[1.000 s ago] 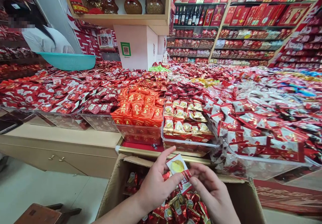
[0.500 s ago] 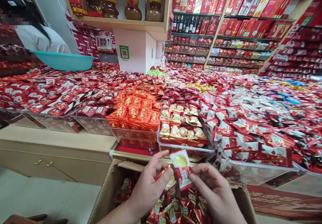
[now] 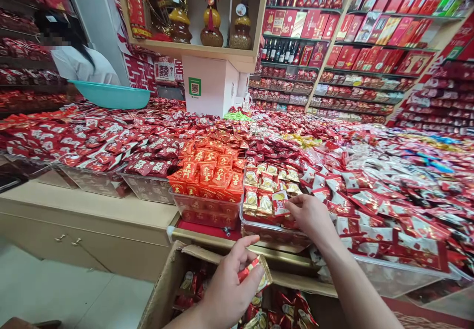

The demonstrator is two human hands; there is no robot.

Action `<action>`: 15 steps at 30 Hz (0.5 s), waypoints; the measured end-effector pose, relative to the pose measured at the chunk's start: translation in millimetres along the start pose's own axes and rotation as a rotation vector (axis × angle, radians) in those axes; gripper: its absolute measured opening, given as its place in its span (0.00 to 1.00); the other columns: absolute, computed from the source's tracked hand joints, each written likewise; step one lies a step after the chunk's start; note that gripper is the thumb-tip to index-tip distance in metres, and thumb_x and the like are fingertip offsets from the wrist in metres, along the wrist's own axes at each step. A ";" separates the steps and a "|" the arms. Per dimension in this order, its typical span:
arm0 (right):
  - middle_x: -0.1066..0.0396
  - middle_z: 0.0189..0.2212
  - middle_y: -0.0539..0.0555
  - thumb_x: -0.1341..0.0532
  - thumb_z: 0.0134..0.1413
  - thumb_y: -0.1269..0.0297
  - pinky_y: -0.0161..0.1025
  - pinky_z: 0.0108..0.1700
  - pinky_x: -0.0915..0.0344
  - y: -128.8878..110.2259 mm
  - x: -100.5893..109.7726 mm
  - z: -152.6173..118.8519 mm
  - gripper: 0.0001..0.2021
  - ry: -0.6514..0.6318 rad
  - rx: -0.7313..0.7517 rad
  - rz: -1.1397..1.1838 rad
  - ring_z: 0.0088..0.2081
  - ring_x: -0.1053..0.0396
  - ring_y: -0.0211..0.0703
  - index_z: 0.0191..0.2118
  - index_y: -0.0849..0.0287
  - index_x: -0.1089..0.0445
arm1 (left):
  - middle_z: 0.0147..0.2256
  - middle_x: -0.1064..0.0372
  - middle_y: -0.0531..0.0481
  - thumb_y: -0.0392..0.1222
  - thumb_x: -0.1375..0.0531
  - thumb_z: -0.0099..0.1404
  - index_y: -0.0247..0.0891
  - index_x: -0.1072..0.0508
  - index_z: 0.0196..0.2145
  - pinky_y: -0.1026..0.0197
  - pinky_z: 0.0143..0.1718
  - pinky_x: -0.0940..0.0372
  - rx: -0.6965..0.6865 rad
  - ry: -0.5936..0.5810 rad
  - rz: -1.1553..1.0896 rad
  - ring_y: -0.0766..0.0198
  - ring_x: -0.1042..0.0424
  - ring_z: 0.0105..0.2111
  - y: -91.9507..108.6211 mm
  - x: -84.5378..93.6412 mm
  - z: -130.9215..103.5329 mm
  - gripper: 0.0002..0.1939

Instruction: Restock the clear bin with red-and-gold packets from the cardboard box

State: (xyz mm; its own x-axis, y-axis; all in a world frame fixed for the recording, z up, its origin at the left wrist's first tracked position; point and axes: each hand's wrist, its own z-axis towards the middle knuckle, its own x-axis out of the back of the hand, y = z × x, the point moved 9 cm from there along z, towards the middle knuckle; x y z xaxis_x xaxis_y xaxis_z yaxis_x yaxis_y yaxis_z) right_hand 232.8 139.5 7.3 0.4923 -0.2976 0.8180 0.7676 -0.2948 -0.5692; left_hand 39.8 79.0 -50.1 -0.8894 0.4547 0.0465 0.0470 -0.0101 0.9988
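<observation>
My left hand (image 3: 237,279) is closed on a red and gold candy packet (image 3: 263,273), above a cardboard box (image 3: 163,279) that holds more red and gold packets (image 3: 296,309). My right hand (image 3: 309,214) reaches over a clear bin (image 3: 274,230) of gold and red packets (image 3: 264,204). Its thumb and fingers pinch the right edge of a white and red packet (image 3: 280,202), which lies against the packets at the bin's front.
Left of that bin stands a bin of orange-red packets (image 3: 211,176); white and red packets (image 3: 388,215) fill bins to the right. A person in white (image 3: 87,65) is behind a teal basin (image 3: 111,94) at the far left. A display cabinet (image 3: 192,48) hangs above.
My right hand has moved forward from beside my left hand to the bin, carrying the white and red packet. My left hand still holds its packet. The view has shifted slightly.
</observation>
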 end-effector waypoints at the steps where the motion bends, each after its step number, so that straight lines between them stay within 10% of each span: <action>1: 0.29 0.15 0.53 0.45 0.45 0.62 0.35 0.27 0.41 -0.7 -1.1 -0.5 0.09 -0.008 0.004 -0.011 0.24 0.31 0.44 0.25 0.59 0.31 | 0.31 0.39 0.54 0.38 0.47 0.60 0.43 0.42 0.50 0.68 0.27 0.39 -0.011 -0.004 0.025 0.69 0.37 0.27 0.3 -0.3 -0.5 0.20; 15: 0.27 0.28 0.63 0.50 0.52 0.65 0.39 0.31 0.42 -5.6 -0.8 -0.2 0.14 0.070 0.083 -0.463 0.34 0.30 0.51 0.29 0.63 0.29 | 0.33 0.34 0.51 0.38 0.47 0.59 0.41 0.38 0.49 0.67 0.36 0.38 -0.064 0.012 0.233 0.67 0.33 0.32 3.5 1.8 -1.5 0.18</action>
State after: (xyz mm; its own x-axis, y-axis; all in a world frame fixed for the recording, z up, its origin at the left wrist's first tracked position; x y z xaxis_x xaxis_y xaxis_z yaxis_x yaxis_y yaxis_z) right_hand 228.1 141.2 9.8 0.0638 -0.2134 0.9749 0.9313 -0.3383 -0.1350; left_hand 37.7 78.4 -46.5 -0.8634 0.4226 0.2754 0.2228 -0.1703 0.9599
